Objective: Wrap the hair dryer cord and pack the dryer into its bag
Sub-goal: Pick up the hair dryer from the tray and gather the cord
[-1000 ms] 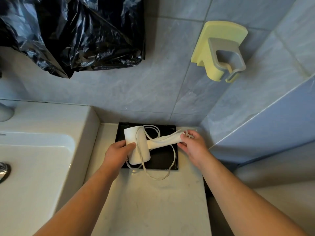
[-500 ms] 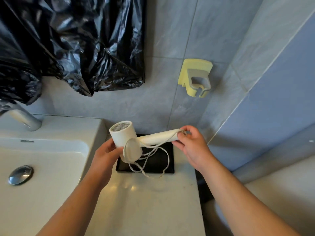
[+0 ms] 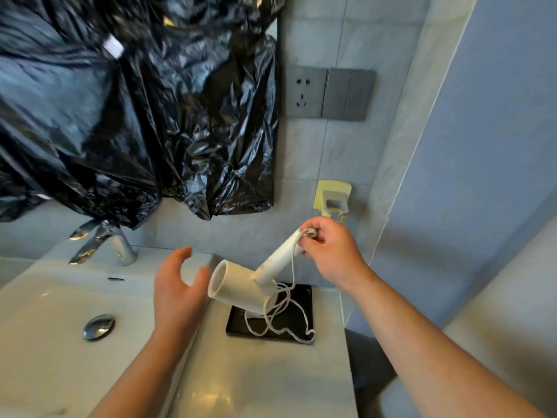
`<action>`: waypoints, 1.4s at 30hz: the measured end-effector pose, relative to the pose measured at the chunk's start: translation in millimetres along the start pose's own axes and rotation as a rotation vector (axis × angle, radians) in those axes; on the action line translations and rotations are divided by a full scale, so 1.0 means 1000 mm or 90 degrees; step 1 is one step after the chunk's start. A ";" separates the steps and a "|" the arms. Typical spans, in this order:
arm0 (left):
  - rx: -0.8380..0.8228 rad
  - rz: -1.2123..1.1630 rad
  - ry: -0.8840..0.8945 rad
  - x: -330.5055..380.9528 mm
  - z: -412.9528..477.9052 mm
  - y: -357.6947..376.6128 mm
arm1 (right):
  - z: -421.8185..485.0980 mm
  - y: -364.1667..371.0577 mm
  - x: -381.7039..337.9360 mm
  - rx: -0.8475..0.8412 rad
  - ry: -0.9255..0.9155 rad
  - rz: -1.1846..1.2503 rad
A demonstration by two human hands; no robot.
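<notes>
Right grip (image 3: 328, 248) is clamped on the end of the handle of the white plastic hair dryer (image 3: 241, 286), pinching the start of the thin white cord (image 3: 281, 315) against it, so the dryer hangs handle-up with its round barrel tilted down and toward the left. Left grip (image 3: 177, 285) is spread wide, fingers apart and holding nothing, just beside the barrel's open mouth without clearly touching it. The dryer is in the air above the pale stone surface (image 3: 259, 378), over a shallow black square tray (image 3: 301, 318), and the cord falls from the handle in loose tangled loops that reach the tray and spill over its near edge. No neat coil shows, so the wrapping step looks barely begun. No dryer bag can be picked out; the crumpled black plastic sheeting (image 3: 135, 116) on the wall may or may not be it. The next move likely calls for the free hand to steady the barrel or gather the slack, then wind the cord evenly round the handle without letting loops snag on the tray.
</notes>
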State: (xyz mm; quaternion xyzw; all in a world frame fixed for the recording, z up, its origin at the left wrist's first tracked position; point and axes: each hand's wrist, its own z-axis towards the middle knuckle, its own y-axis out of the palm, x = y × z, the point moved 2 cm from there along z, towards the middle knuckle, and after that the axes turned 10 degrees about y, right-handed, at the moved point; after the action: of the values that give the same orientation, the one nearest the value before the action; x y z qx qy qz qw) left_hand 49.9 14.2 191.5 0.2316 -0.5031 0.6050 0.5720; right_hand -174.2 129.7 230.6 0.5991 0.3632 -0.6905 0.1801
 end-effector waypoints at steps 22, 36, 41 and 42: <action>-0.297 -0.148 0.158 0.130 -0.025 -0.012 | -0.105 -0.024 -0.076 -0.072 -0.093 0.097; -0.182 -0.283 0.095 0.137 0.011 -0.037 | -0.112 0.010 -0.097 -0.058 -0.069 0.021; -0.116 -0.307 0.095 0.128 0.033 -0.046 | -0.099 0.024 -0.093 0.030 0.032 -0.067; -0.098 -0.315 0.091 0.127 0.038 -0.047 | -0.096 0.026 -0.090 0.033 0.070 -0.072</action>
State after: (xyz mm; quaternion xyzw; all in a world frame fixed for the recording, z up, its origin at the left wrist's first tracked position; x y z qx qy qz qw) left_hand 51.9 32.1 331.1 0.2600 -0.4337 0.4218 0.7526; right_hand -69.7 164.5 307.5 0.6187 0.3879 -0.6750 0.1051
